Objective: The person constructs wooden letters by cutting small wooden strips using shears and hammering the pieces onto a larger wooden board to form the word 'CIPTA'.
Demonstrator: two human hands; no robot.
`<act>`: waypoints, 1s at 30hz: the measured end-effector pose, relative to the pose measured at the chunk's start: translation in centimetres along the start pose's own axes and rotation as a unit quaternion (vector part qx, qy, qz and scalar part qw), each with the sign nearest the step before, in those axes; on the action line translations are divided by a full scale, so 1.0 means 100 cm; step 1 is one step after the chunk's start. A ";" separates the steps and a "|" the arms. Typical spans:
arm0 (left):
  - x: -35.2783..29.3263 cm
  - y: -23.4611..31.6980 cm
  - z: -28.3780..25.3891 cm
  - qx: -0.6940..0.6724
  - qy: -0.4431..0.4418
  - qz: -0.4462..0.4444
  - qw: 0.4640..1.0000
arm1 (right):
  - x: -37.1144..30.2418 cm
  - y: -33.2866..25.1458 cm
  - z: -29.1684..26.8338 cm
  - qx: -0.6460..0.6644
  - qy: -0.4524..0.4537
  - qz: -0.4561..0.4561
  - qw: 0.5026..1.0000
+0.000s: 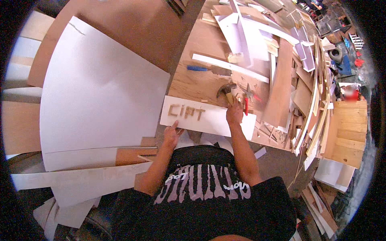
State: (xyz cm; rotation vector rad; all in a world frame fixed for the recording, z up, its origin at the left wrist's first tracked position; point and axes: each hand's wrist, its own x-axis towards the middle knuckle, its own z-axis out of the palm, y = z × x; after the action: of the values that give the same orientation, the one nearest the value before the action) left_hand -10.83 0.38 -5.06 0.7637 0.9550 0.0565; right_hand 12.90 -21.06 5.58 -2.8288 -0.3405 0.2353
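A white rectangular board [217,120] lies on the wooden workbench [197,80], with several small wooden letter shapes [185,111] on its left half. My right hand [234,113] rests at the board's far edge and grips the wooden handle of a claw hammer [226,90], whose dark head points left above the board. My left hand [171,134] presses on the board's near left edge, thumb on top.
Red-handled pliers [246,105] lie just right of my right hand. A blue-handled tool [198,68] lies farther back. Offcuts of white and brown board [261,40] pile up across the bench's right side. A large white sheet [96,92] leans at the left.
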 end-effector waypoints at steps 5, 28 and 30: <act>-0.004 -0.004 -0.001 -0.065 0.054 0.001 0.996 | 0.008 0.010 0.000 -0.029 0.100 -0.097 0.990; 0.009 0.010 0.001 -0.158 0.002 -0.028 0.987 | -0.056 -0.029 0.000 -0.025 -0.107 -0.278 0.954; 0.011 0.009 -0.003 0.052 -0.029 0.035 0.998 | -0.056 -0.029 0.000 -0.026 -0.112 -0.284 0.952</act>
State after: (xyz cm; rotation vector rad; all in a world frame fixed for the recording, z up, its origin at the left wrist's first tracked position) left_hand -10.11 1.61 -5.42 0.8897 0.8806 0.0460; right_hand 6.92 -19.76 7.15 -2.6123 -1.1947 0.4216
